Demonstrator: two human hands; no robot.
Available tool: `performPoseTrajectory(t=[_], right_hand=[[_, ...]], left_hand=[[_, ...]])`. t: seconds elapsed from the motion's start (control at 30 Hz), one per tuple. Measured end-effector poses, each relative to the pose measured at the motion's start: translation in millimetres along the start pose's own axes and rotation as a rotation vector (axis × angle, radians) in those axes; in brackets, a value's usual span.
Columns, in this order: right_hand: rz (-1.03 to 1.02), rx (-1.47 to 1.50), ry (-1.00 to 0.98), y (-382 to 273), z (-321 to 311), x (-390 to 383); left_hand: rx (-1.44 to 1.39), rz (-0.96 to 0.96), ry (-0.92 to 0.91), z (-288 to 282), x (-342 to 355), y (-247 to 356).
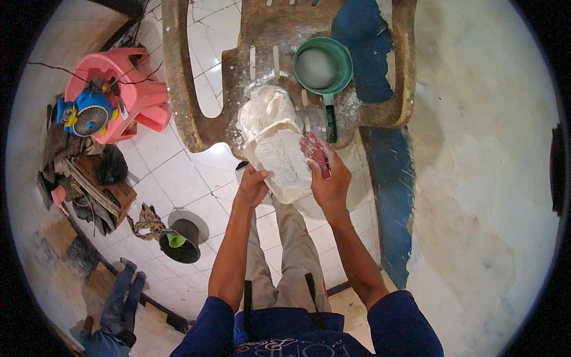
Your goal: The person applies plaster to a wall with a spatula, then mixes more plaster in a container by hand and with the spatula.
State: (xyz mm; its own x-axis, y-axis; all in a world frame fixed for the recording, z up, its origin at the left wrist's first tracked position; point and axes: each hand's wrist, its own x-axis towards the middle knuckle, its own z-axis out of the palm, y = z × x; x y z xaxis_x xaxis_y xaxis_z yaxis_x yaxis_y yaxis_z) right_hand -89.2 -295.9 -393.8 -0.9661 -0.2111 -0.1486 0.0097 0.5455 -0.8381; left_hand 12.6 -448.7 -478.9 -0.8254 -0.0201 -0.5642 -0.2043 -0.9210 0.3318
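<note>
Pinching the white tray [295,194] at its left side, the left hand [253,188] seemed to carry much of the load, so a slackened grip or a turn of that wrist could have tipped the tray and sent the loose white powder [278,156] down onto the trousers [295,244] or the tiled floor [172,175]. A hard push from the red piece [314,153] in the right hand [333,181] could have done the same, or flicked powder over the rim. The tray was in front of the body, by the near edge of the worn brown chair [262,27], its far end against or over the plastic bag [267,107]; whether anything propped it from below could not be told, and a forward nudge might have shoved the bag. Farther off on the chair sat the green dipper [346,62] with pale contents, its handle pointing back toward the right hand, so a careless reach could have knocked it over. Both forearms ran from the lower edge and converged on the tray, elbows set wider than the hands. The left hand was closed on the rim, thumb on top, most fingers hidden beneath. The right was curled around the red piece above the tray's right side; whether it also touched the rim was unclear.
</note>
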Motion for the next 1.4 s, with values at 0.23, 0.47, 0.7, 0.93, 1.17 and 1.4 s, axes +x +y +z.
performPoseTrajectory(t=[0.23, 0.47, 0.7, 0.93, 1.17, 1.4], right_hand=[[-0.067, 0.033, -0.057, 24, -3, 28], [0.223, 0.443, -0.02, 65, -18, 65], [0.311, 0.092, -0.089, 130, 18, 131], [0.471, 0.414, -0.207, 115, 25, 129], [0.303, 0.209, -0.12, 96, -21, 113], [0.165, 0.171, 0.023, 61, -53, 86]], left_hand=[[0.071, -0.028, 0.095, -4, 7, 17], [0.026, -0.026, 0.137, -10, 10, 26], [-0.008, 0.0, 0.125, -9, 20, 32], [-0.011, 0.02, 0.134, -17, 23, 36], [0.004, 0.022, 0.119, -13, 32, 34], [-0.054, 0.118, 0.145, 1, 45, 24]])
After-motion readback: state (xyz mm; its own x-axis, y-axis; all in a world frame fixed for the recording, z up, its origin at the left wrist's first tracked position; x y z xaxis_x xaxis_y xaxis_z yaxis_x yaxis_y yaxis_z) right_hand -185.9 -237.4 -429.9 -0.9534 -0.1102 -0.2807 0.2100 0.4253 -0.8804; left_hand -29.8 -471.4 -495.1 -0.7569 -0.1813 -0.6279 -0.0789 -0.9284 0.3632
